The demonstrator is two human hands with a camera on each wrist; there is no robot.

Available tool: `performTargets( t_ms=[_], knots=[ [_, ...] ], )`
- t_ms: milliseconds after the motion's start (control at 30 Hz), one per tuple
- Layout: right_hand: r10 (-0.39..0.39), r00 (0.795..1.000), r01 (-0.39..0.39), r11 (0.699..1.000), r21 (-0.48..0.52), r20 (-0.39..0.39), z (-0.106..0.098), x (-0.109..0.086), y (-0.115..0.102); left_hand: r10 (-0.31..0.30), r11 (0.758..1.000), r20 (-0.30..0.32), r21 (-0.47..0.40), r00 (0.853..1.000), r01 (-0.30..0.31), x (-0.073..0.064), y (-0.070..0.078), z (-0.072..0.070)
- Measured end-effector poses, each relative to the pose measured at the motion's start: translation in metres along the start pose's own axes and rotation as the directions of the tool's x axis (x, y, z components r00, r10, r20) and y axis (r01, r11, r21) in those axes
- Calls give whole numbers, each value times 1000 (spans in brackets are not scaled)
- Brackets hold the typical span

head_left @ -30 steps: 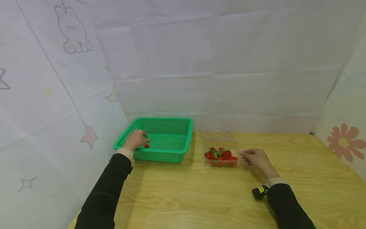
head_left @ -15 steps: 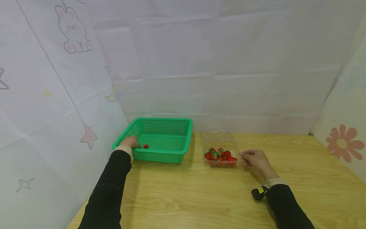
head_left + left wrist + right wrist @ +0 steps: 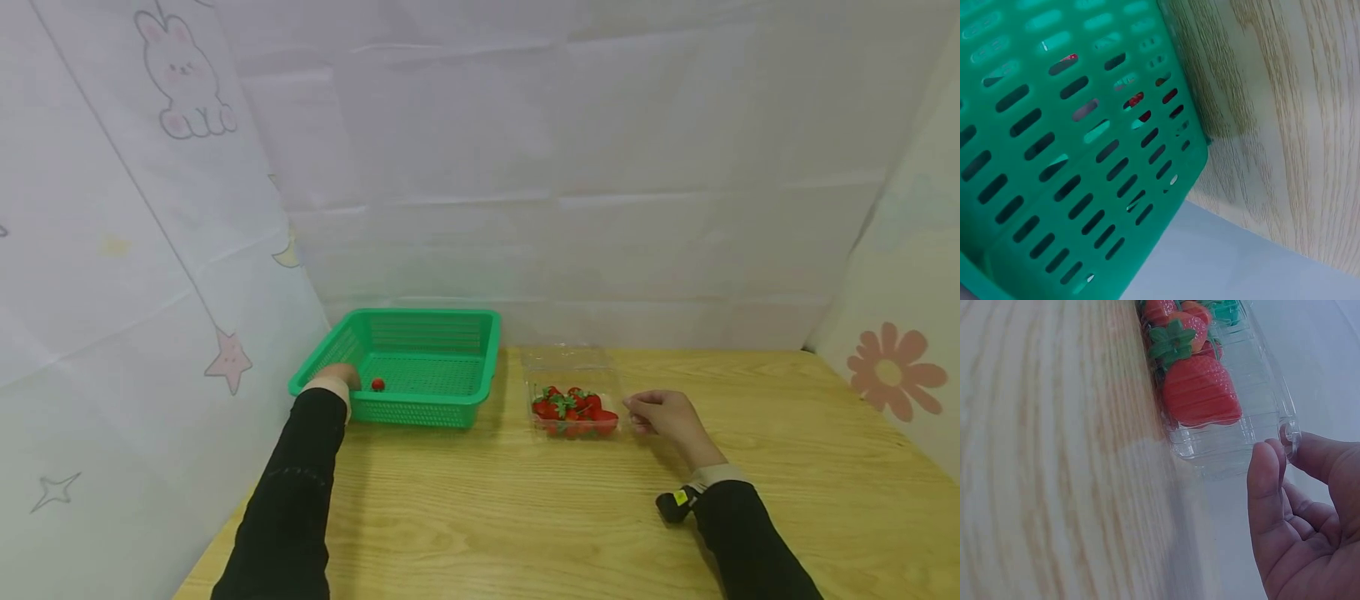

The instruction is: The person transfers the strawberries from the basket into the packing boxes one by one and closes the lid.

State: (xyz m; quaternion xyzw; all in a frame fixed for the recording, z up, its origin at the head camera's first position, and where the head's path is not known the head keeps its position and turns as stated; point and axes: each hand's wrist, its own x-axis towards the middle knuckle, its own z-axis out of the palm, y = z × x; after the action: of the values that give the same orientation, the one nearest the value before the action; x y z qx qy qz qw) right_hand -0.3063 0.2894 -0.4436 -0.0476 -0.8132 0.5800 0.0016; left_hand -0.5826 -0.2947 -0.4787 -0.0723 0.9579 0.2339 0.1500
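Note:
My left hand [image 3: 342, 374] reaches over the near left rim of a green plastic basket [image 3: 420, 414], its fingers hidden inside; I cannot tell what they hold. A small red fruit [image 3: 378, 384] lies on the basket floor, just right of that hand. In the left wrist view the slotted wall [image 3: 1097, 181] fills much of the picture, with bits of red behind its slots. My right hand [image 3: 669, 419] pinches the right edge of a clear plastic clamshell box [image 3: 1250, 394] between thumb and fingers. Red strawberries [image 3: 1200, 390] with green leaves lie in the box.
The basket and box stand side by side on a wood-grain table [image 3: 525, 517], a gap between them. White printed sheets [image 3: 450, 167] hang behind and at both sides. The box's clear lid [image 3: 566, 357] stands raised at the back.
My left hand has gone from above the basket, fingers spread, down and left into its near left corner. The view has shifted slightly. My right hand keeps its place at the box.

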Motion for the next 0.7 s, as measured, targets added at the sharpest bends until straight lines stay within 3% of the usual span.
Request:
performTargets(
  t_ms=[367, 500, 633, 700],
  knots=[
    [-3, 1000, 3, 1000, -2, 5, -2, -1, -1, -81, 997, -15, -8, 997, 81, 3, 4, -3],
    [1, 1000, -1, 1000, 0, 5, -2, -1, -1, -113, 977, -48, -187, 992, 102, 4, 4, -4],
    [7, 1000, -7, 1000, -1, -1, -2, -1, -1, -118, 958, -68, -272, 991, 95, 4, 4, -5],
    [9, 1000, -9, 1000, -1, -3, -2, -1, -1, -113, 964, -69, -248, 991, 93, 1, 4, -4]
  ],
)
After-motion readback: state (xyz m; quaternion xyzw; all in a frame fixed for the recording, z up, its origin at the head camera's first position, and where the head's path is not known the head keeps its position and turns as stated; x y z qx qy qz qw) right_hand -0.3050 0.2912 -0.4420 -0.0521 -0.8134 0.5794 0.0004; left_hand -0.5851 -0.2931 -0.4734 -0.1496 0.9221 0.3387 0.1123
